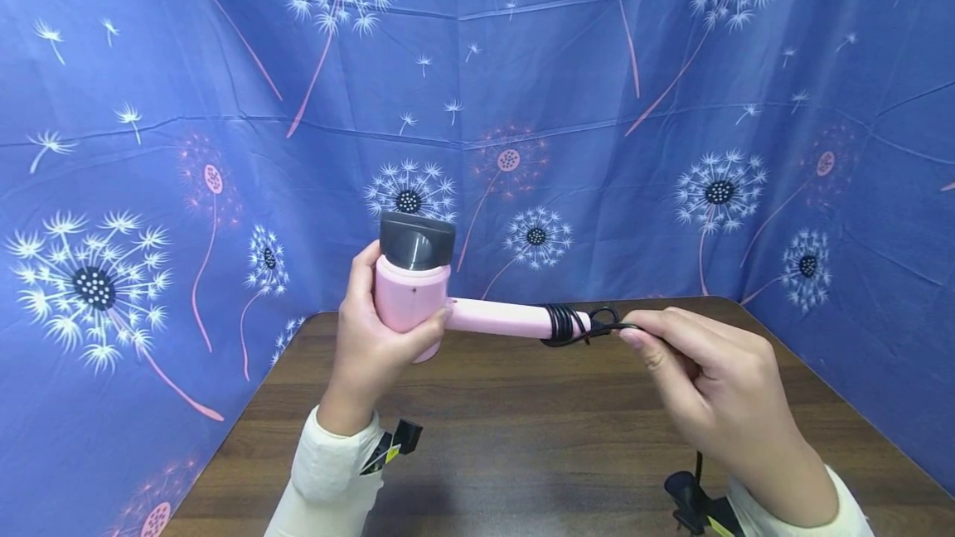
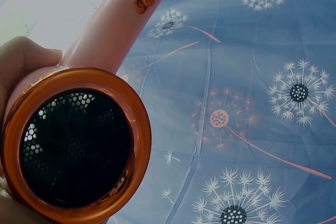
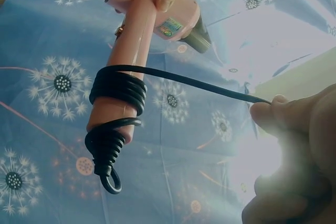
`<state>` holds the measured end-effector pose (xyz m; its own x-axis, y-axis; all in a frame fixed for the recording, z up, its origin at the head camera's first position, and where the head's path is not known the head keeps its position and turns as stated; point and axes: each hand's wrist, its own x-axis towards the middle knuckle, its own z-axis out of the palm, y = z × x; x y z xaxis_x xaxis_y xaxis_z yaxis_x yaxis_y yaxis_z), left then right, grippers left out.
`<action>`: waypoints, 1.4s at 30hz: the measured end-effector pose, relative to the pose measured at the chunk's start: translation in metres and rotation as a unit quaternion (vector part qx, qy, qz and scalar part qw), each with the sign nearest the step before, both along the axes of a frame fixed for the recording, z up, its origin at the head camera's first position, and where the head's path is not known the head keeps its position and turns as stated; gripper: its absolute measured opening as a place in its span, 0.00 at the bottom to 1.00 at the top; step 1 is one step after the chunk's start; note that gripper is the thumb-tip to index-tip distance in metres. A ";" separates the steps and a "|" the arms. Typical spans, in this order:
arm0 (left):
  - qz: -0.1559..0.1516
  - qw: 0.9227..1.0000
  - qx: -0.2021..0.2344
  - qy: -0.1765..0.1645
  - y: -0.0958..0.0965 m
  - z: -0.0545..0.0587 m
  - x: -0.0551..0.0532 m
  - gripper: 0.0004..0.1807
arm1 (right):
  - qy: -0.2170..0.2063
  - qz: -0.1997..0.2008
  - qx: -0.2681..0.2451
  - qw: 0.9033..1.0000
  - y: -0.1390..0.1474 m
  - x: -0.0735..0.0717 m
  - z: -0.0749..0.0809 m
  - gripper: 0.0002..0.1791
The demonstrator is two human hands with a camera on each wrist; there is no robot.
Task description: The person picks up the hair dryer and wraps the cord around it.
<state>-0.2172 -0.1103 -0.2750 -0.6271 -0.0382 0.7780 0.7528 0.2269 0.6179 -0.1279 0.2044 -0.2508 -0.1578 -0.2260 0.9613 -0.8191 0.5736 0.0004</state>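
While the left hand (image 1: 366,346) grips the hair dryer (image 1: 412,282) by its barrel (image 1: 407,307) above the table (image 1: 522,429), seemingly to steady it, the right hand (image 1: 719,388) pinches the cord (image 3: 199,84), probably to tension coils (image 3: 118,91) round the handle (image 1: 500,317). Backlit, its lower fingers (image 3: 275,203) are unclear.

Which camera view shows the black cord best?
Right wrist: the cord looks largest, clearly wound around the pink handle. The head view shows it smaller, pinched by the right hand; the left wrist, at most a dark bit.
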 end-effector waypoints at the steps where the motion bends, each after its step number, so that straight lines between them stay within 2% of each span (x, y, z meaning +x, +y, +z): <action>1: -0.001 1.000 -0.004 0.000 0.000 0.000 0.000 0.52 | 0.001 0.002 -0.001 1.000 0.000 0.000 0.000 0.18; 12: -0.022 0.999 -0.035 0.007 0.000 0.000 0.001 0.53 | 0.019 0.009 -0.037 0.999 0.006 -0.011 -0.003 0.06; 20: -0.026 0.998 -0.059 0.005 0.001 0.001 0.005 0.55 | 0.019 0.011 -0.038 0.999 0.007 -0.016 -0.004 0.06; 29: -0.049 0.995 -0.082 0.010 0.003 0.003 0.007 0.54 | 0.017 0.002 -0.045 0.999 0.008 -0.018 -0.005 0.05; 42: -0.086 0.991 -0.096 0.045 0.006 0.004 0.012 0.54 | 0.011 -0.005 -0.045 0.999 0.011 -0.024 -0.007 0.02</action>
<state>-0.2051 -0.1042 -0.2713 -0.5390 0.2175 0.8137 0.8407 0.1977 0.5041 -0.1519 0.2157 -0.2575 -0.1383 -0.1361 0.9810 -0.8132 0.5810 -0.0341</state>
